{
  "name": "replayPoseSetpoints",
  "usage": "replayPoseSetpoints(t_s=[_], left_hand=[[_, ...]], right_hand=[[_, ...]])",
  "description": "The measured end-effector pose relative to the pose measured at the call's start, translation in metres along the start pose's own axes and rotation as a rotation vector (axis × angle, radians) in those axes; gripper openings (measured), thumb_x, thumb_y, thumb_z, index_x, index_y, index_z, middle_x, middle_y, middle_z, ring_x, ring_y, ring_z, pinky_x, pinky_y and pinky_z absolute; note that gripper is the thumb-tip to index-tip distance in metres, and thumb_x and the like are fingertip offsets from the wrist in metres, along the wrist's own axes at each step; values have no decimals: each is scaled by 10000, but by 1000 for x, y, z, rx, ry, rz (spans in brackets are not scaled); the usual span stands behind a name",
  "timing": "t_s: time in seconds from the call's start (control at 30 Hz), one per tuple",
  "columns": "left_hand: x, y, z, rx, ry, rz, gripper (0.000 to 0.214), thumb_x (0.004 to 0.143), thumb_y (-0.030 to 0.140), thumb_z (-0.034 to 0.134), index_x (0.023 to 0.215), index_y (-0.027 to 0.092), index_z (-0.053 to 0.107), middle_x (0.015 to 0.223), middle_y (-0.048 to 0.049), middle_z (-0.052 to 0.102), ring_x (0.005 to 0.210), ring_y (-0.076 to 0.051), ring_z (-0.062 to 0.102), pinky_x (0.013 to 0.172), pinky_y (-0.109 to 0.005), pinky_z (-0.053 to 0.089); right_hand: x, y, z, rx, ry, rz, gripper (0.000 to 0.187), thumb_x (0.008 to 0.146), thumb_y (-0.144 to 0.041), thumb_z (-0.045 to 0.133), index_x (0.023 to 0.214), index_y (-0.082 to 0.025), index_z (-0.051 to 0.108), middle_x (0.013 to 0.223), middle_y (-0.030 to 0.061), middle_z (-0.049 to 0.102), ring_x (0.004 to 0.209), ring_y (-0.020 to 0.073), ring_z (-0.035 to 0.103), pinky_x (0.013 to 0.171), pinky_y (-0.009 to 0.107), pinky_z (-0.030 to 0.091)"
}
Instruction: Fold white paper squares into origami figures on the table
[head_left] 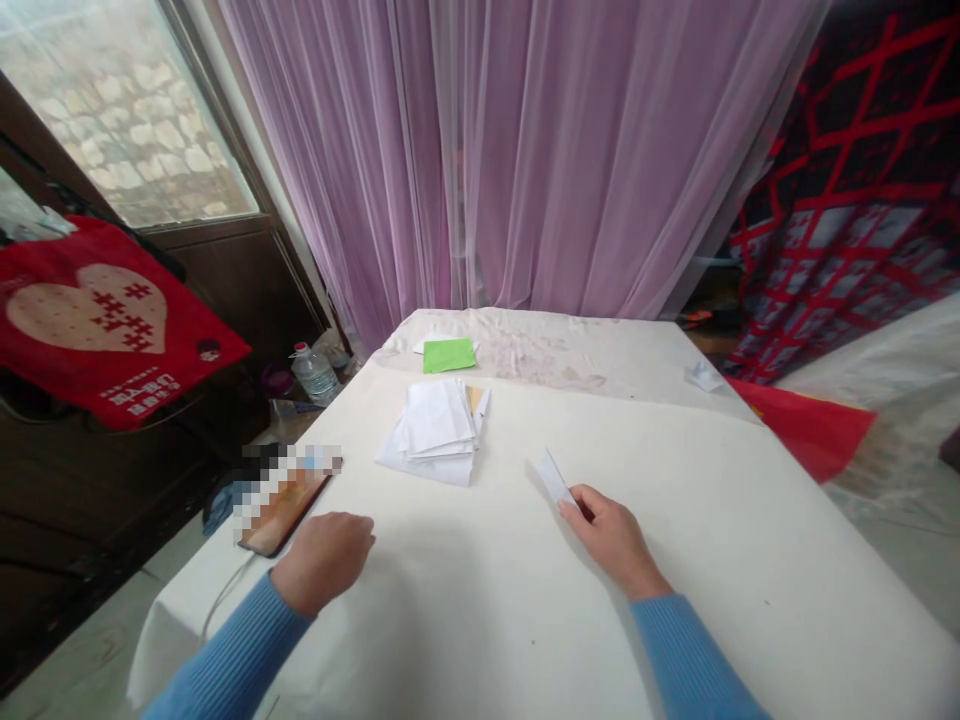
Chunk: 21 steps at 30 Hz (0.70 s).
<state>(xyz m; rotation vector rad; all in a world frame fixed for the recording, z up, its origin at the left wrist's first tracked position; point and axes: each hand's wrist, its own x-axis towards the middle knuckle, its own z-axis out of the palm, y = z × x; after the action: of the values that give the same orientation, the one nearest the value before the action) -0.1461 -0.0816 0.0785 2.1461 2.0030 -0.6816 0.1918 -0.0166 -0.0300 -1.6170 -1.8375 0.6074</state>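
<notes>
- The two hands were well apart, in blue sleeves, above a table (465, 610) covered in white paper or cloth.
- The right hand (616, 540) pinched a small white paper slip (556, 477) between thumb and fingers, its tip angled up and away toward the table's far end.
- The left hand (324, 562) rested on the table, loosely curled and holding nothing, just beside a phone (286, 517) in a brown case, partly blurred out.
- A stack of white papers (435, 430) lay between the hands, farther away, with a tan edge showing at its right side.
- Beyond the stack lay a green sheet (449, 355).
- A small crumpled white paper (704, 376) sat near the far right edge.
- Past the left side of the table stood a water bottle (315, 375), below a red bag (97, 320) with a heart on it.
- Sheer purple curtains (487, 150) hung behind the table.
</notes>
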Motion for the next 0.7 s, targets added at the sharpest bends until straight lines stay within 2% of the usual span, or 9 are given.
replayPoseSetpoints(t_s=[0.13, 0.27, 0.37, 0.4, 0.5, 0.57, 0.7], left_hand=[[9, -7, -8, -9, -6, -26, 376, 920, 211, 342, 900, 138, 710, 965, -185, 727, 933, -294, 690, 786, -385, 507], [16, -2, -15, 51, -21, 74, 336, 909, 259, 397, 881, 149, 713, 957, -181, 729, 919, -284, 691, 795, -375, 506], [24, 15, -23, 78, 4, 207, 290, 884, 296, 455, 889, 158, 711, 890, -177, 731, 853, -306, 696, 741, -406, 515], [27, 22, -25, 75, 29, 294, 265, 871, 305, 481, 890, 168, 708, 863, -165, 732, 829, -302, 696, 728, -403, 515], [43, 45, -27, 58, 106, 472, 180, 810, 316, 576, 792, 184, 697, 754, -128, 719, 776, -274, 686, 714, -377, 504], [63, 61, -25, 85, 152, 539, 144, 769, 303, 626, 735, 178, 691, 736, -136, 715, 772, -272, 678, 720, -376, 494], [117, 91, -18, 0, 110, 592, 156, 613, 264, 738, 519, 187, 641, 652, -115, 705, 757, -279, 666, 714, -372, 484]], right_hand=[[0, 1, 1, -6, -4, 6, 335, 790, -520, 445, 664, -232, 562, 537, -29, 492, 518, 149, 468, 524, 251, 338], [0, 2, 2, -8, -5, 24, 342, 786, -531, 433, 673, -233, 559, 542, -26, 495, 527, 158, 482, 535, 259, 337], [2, 2, 3, -8, 2, 55, 330, 777, -520, 434, 692, -231, 570, 542, -21, 518, 536, 165, 499, 540, 260, 331], [3, 1, 3, -12, -2, 70, 314, 773, -502, 437, 699, -231, 576, 543, -20, 531, 538, 165, 504, 538, 258, 326], [8, -3, 3, -39, -46, 124, 235, 756, -408, 446, 732, -234, 603, 565, -21, 572, 546, 161, 521, 528, 251, 301], [12, -6, 4, -70, -61, 161, 191, 734, -336, 459, 753, -242, 624, 593, -20, 599, 556, 157, 528, 523, 247, 284], [19, -5, 10, -15, 24, 198, 224, 757, -331, 439, 807, -249, 642, 639, -8, 644, 585, 167, 555, 543, 249, 318]])
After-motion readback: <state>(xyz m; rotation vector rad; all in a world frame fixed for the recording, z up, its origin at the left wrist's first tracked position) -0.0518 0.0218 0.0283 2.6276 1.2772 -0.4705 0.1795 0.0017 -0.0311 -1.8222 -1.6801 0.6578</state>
